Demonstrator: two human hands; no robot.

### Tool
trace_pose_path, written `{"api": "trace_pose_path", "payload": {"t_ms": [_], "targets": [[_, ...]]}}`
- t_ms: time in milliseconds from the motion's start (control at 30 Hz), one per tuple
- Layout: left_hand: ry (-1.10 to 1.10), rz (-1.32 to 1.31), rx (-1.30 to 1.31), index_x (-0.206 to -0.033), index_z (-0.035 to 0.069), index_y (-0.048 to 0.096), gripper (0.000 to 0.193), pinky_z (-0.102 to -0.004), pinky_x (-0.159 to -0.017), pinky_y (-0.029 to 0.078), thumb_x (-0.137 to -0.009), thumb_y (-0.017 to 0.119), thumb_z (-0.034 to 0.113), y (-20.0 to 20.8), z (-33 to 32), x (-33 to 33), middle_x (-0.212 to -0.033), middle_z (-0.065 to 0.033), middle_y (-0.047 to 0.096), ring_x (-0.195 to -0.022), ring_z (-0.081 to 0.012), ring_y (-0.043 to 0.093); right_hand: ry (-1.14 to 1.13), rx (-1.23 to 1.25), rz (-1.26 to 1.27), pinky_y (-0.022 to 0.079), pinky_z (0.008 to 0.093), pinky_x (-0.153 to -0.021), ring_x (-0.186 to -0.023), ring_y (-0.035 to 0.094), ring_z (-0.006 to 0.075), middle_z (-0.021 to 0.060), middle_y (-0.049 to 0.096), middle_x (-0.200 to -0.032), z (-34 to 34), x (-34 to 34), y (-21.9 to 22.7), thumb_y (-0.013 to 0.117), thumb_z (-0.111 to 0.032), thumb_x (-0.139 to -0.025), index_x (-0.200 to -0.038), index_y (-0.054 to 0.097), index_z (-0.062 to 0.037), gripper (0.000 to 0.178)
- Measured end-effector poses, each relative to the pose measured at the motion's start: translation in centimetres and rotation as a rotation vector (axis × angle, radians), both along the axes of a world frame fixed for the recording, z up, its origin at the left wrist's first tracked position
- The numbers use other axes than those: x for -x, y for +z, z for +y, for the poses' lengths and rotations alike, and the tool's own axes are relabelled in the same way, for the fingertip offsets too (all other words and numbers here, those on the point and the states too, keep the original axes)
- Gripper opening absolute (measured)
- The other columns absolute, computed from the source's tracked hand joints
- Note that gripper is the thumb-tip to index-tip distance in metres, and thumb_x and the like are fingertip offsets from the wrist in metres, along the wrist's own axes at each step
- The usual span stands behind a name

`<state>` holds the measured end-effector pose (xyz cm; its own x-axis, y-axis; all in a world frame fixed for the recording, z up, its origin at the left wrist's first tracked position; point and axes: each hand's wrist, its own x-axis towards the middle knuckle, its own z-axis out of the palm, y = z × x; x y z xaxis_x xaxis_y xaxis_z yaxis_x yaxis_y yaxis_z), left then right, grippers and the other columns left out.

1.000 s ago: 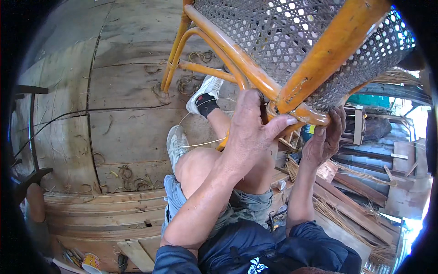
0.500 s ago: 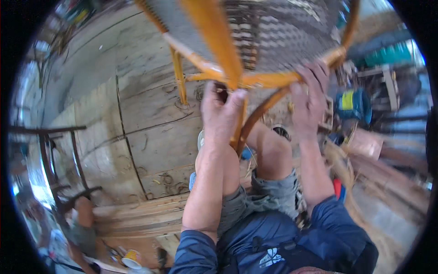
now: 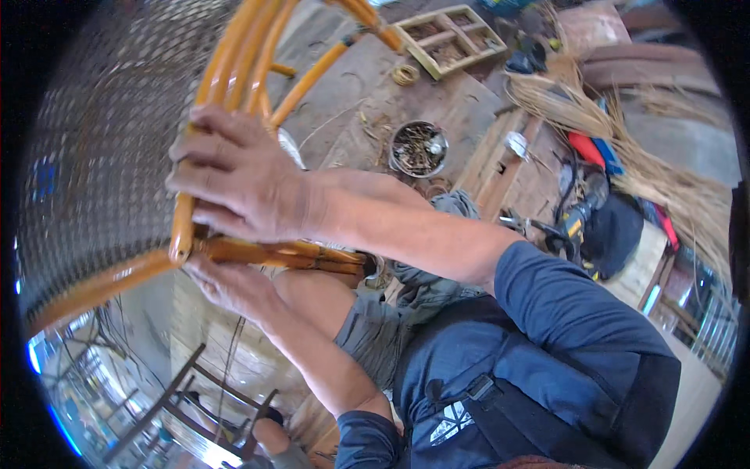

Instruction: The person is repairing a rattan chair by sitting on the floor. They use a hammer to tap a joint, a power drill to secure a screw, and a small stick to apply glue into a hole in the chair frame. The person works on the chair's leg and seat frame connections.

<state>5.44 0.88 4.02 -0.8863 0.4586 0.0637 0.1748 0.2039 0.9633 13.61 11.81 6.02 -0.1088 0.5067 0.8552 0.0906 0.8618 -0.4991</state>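
Observation:
A rattan chair point(image 3: 226, 66) with an orange-brown frame and a grey woven panel point(image 3: 109, 117) fills the upper left, tilted on its side. My right hand point(image 3: 238, 176) reaches across from the right, its fingers wrapped over the frame poles beside the weave. Just below, my left hand point(image 3: 234, 289) holds the frame from underneath, near the corner joint; its fingertips are partly hidden behind the poles. One chair leg point(image 3: 289, 254) runs from that corner toward my lap, between my two arms.
A metal bowl of scraps point(image 3: 418, 148), a coil point(image 3: 404, 75) and a divided wooden box point(image 3: 449, 39) lie beyond my knees. Fibre strands point(image 3: 562, 102) and a yellow-black power drill point(image 3: 576, 221) are on the right. A dark chair frame point(image 3: 180, 383) stands lower left, near another person's leg point(image 3: 269, 436).
The chair has swung to the left and turned, so its woven panel now covers the upper left. Both hands have moved left with it, the right now above the left.

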Motion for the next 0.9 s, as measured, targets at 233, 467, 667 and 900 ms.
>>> {"api": "trace_pose_path", "payload": {"t_ms": [233, 467, 667, 900], "targets": [[0.0, 0.073, -0.053, -0.124, -0.006, 0.046, 0.069, -0.0391, -0.095, 0.04, -0.089, 0.049, 0.053, 0.0, 0.0, -1.1, -0.119, -0.0187, 0.051, -0.108, -0.0259, 0.05, -0.058, 0.6, -0.273, 0.048, 0.0374, -0.079, -0.091, 0.06, 0.0293, 0.0132, 0.061, -0.097, -2.4, -14.8, -8.4, 0.061, -0.006, -0.081, -0.105, 0.061, -0.0055, 0.024], [0.043, 0.134, 0.093, -0.132, -0.005, 0.039, 0.072, -0.0418, -0.103, 0.033, -0.087, 0.056, 0.049, -0.9, -0.8, -1.8, -0.131, -0.0206, 0.044, -0.118, -0.0287, 0.045, -0.503, 0.957, -0.562, 0.048, 0.0356, -0.079, -0.088, 0.062, 0.0279, 0.0139, 0.064, -0.095, -3.0, -31.4, -16.4, 0.055, -0.014, -0.086, -0.104, 0.062, -0.004, 0.021], [-0.018, 0.024, 0.094, -0.128, -0.006, 0.039, 0.076, -0.0387, -0.099, 0.034, -0.084, 0.061, 0.051, -3.6, -1.5, -1.2, -0.124, -0.0189, 0.046, -0.114, -0.0271, 0.042, -0.35, 1.28, -0.698, 0.049, 0.0396, -0.077, -0.084, 0.064, 0.0315, 0.0174, 0.066, -0.095, -2.0, -31.8, -22.2, 0.055, -0.021, -0.084, -0.102, 0.064, -0.0033, 0.027], [-0.007, 0.004, 0.24, -0.132, -0.003, 0.033, 0.074, -0.0386, -0.098, 0.038, -0.086, 0.058, 0.05, -4.4, -1.8, -0.8, -0.126, -0.0191, 0.046, -0.114, -0.0258, 0.046, -0.291, 1.512, -0.866, 0.048, 0.0409, -0.077, -0.088, 0.063, 0.0318, 0.0187, 0.065, -0.098, 1.5, -27.3, -34.7, 0.055, -0.027, -0.078, -0.098, 0.068, -0.0064, 0.031]]}}
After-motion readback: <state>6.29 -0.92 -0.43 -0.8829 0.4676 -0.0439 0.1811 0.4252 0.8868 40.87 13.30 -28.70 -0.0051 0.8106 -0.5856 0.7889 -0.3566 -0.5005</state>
